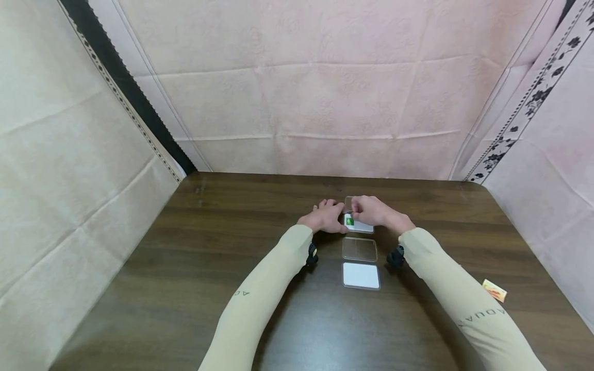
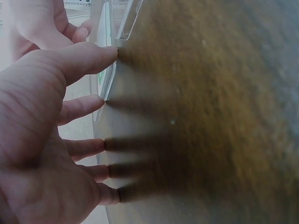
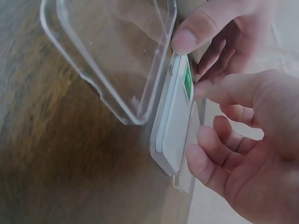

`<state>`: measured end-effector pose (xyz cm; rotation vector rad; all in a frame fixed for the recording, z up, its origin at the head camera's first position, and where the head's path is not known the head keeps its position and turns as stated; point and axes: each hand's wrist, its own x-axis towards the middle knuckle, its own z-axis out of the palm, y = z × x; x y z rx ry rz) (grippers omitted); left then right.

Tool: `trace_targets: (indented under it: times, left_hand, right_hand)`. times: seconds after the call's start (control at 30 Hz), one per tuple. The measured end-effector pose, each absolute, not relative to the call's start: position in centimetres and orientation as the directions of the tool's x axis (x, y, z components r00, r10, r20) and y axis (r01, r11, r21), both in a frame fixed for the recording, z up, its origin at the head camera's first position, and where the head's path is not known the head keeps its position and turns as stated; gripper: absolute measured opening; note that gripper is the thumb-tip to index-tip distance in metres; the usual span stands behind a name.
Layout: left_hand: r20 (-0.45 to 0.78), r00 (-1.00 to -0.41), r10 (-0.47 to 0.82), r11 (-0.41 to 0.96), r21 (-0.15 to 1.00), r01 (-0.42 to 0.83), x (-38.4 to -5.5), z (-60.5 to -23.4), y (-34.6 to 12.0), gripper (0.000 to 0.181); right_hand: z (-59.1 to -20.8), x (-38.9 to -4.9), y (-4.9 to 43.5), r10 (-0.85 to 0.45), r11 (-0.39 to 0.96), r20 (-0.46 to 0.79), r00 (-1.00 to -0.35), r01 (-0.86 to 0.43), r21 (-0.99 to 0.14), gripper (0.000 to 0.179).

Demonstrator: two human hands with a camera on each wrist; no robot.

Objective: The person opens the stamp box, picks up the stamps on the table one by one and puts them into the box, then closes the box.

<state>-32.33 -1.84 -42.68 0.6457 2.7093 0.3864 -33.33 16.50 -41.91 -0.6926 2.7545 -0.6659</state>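
Note:
A flat white case (image 1: 364,227) with a green sticker (image 3: 188,83) lies on the table between the hands. My left hand (image 1: 326,216) spreads its straight fingers at the case's left side, thumb and forefinger touching its edge, the other fingertips on the tabletop. My right hand (image 1: 373,210) is over the case, its thumb pressing at the sticker and its other fingers curled in toward the palm. Just behind the case, partly covered by the right hand, is a clear plastic lid (image 1: 348,201). Nearer, another clear lid (image 1: 359,249) lies flat.
A second white case (image 1: 361,275) lies at the near end of the row on the brown wooden table (image 1: 209,288). Beside the right forearm is a small orange and cream packet (image 1: 494,290). Pale cloth (image 1: 315,103) hangs behind the table and at both sides.

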Motion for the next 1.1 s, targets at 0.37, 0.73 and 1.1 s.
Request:
trace_targets:
  times: [0.37,0.73,1.1]
  left_hand:
    - [-0.256,-0.841,0.477,0.857,0.349,0.380,-32.3,-42.5,-1.9,0.052]
    - [-0.246,-0.846,0.473,0.856,0.354,0.376,-32.3,-42.6,-2.0,0.053]
    - [-0.253,-0.839,0.481,0.854,0.353,0.383,-32.3,-42.5,-2.0,0.056]
  right_hand:
    - [-40.9,-32.2,17.1,-0.511,0.773,-0.096,-0.854,-0.407,-0.487,0.015]
    - [-39.1,-30.7,18.4,-0.538,0.786,-0.101,-0.837,-0.454,-0.419,0.011]
    - [-38.2,-29.4,19.3,-0.595,0.763,-0.042,-0.802,-0.549,-0.341,0.011]
